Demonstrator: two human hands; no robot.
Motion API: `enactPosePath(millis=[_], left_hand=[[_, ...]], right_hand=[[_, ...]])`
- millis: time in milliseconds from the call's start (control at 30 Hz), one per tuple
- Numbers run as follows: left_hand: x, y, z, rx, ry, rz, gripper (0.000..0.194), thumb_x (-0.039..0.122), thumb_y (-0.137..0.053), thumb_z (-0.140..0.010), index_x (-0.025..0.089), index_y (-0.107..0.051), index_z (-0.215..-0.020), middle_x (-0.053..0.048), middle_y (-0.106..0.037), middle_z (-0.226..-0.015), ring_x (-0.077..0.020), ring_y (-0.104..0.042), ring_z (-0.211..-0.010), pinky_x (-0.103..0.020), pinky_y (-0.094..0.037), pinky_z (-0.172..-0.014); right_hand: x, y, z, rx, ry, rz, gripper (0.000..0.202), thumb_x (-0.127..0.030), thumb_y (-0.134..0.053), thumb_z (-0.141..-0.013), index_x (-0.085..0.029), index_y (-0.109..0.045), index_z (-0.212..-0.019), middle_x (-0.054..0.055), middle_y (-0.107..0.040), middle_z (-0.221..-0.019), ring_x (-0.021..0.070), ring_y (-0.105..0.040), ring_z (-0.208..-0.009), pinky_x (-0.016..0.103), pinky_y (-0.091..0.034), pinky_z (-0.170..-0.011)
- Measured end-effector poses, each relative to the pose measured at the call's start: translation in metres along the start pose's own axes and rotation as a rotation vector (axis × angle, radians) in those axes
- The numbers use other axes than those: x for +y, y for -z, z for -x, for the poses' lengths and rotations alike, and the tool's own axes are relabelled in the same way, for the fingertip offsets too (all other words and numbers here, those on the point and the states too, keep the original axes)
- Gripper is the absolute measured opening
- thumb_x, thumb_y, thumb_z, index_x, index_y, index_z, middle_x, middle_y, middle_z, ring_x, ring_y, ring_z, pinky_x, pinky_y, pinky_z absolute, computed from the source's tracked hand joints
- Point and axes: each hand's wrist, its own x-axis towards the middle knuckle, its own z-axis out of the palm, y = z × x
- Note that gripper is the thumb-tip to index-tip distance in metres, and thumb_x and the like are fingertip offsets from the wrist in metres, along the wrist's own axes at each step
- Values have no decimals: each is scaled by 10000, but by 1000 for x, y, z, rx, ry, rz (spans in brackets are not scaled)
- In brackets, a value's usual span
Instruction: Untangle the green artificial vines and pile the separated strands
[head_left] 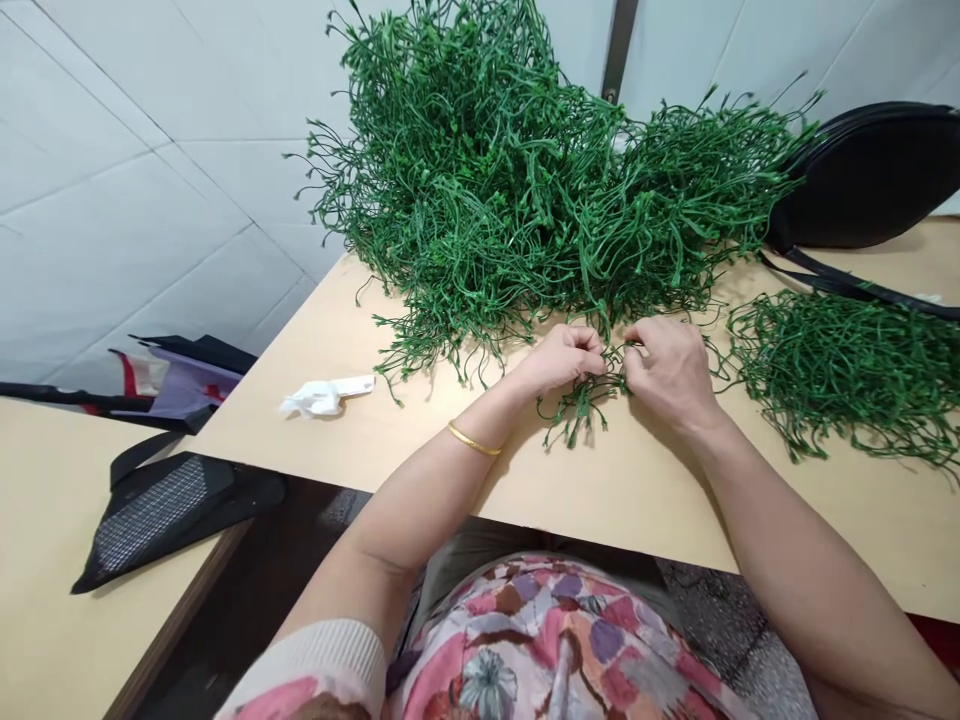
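Note:
Both my hands are close together over the table, in front of a big heap of green artificial plant stems (510, 180). My left hand (566, 358) is pinched closed on a thin green stem. Opposite it, my right hand (667, 368) has its fingers curled shut on green stems too. A few small sprigs (577, 412) hang or lie beneath my left hand; which of them are held is hidden by the fingers. To the right of my right hand lies a smaller pile of similar stems (855, 370).
The pale wooden table (637, 490) has a crumpled white tissue (319, 397) at left. A black bag (874, 175) with a strap stands at the back right. On a second table (52, 500) at left lies a black mesh pouch (161, 510). A tiled wall (135, 200) rises behind.

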Motion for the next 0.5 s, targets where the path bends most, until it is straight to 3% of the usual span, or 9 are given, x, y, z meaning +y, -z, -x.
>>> enactPosePath(millis=[67,133,267,400,500], left_hand=[[-1,1,-2,29,13,126,221,51,-633,-541,138,-430,-531,70,-452,-472,-39,-433,-479,-196,-318,-532],[0,2,-4,64,47,226,217,34,-640,-536,137,-452,-574,53,-531,-512,-61,-514,-522,-202,-376,-576],[3,4,-4,60,99,270,170,53,-635,-603,135,-492,-646,5,-614,-564,-95,-580,-547,-224,-419,-594],[5,4,-2,55,102,236,126,59,-644,-622,117,-564,-700,15,-590,-546,-76,-541,-513,-220,-410,-579],[5,5,-1,26,98,170,117,109,-649,-653,110,-625,-767,25,-563,-544,-58,-491,-504,-205,-362,-546]], right_hand=[[0,0,0,-32,-64,-101,79,-141,-523,-654,-198,-547,-704,54,-606,-727,216,-551,-767,373,-405,-741],[1,2,0,-105,-224,-375,65,-178,-550,-666,-202,-545,-727,41,-624,-732,186,-563,-705,334,-429,-662],[5,10,-2,-261,-472,-755,186,-259,-658,-621,-197,-572,-774,30,-662,-752,125,-528,-583,284,-421,-567],[3,16,-4,-363,-420,-744,236,-340,-695,-639,-186,-639,-809,27,-651,-744,103,-484,-570,258,-378,-537],[2,17,-4,-384,-365,-685,249,-426,-679,-675,-184,-622,-697,0,-574,-620,88,-414,-513,250,-319,-494]])
